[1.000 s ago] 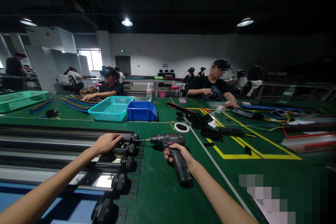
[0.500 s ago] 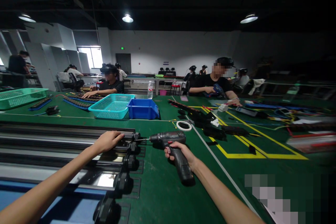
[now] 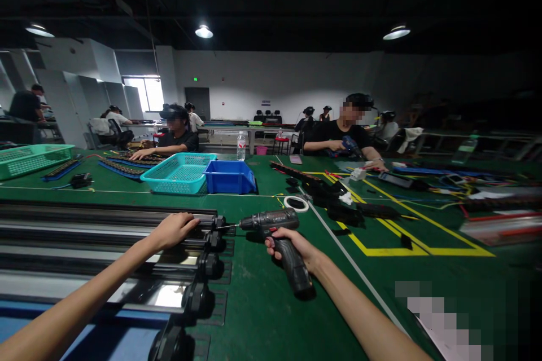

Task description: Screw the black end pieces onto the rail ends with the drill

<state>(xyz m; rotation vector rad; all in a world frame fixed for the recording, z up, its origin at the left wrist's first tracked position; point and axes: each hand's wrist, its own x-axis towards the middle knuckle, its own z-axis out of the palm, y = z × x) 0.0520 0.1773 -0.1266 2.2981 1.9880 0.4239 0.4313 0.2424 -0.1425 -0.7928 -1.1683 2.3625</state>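
Note:
My right hand point(image 3: 292, 245) is wrapped round the grip of a black cordless drill point(image 3: 292, 262), index finger at the red-marked trigger area. The drill points left, and its long thin bit point(image 3: 228, 227) reaches the black end fitting point(image 3: 218, 222) of the farthest long bar. Whether the tip sits in a screw is too small to tell. My left hand point(image 3: 175, 229) lies with fingers stretched out on the long black-and-silver bars point(image 3: 105, 231), close to their right ends. Black knob-like fittings point(image 3: 197, 296) and flat slotted brackets point(image 3: 218, 307) stick out from the nearer bars.
Beyond the bars stand a turquoise basket point(image 3: 180, 175), a blue bin point(image 3: 231, 176) and a water bottle point(image 3: 241, 146). A white tape ring point(image 3: 296, 203) lies behind the drill. Black parts and wires point(image 3: 339, 203) spread to the right. Two co-workers sit across the green table point(image 3: 262, 304).
The camera view has shifted very slightly. Both hands and the drill keep nearly the same place, with the bit still at the end fitting.

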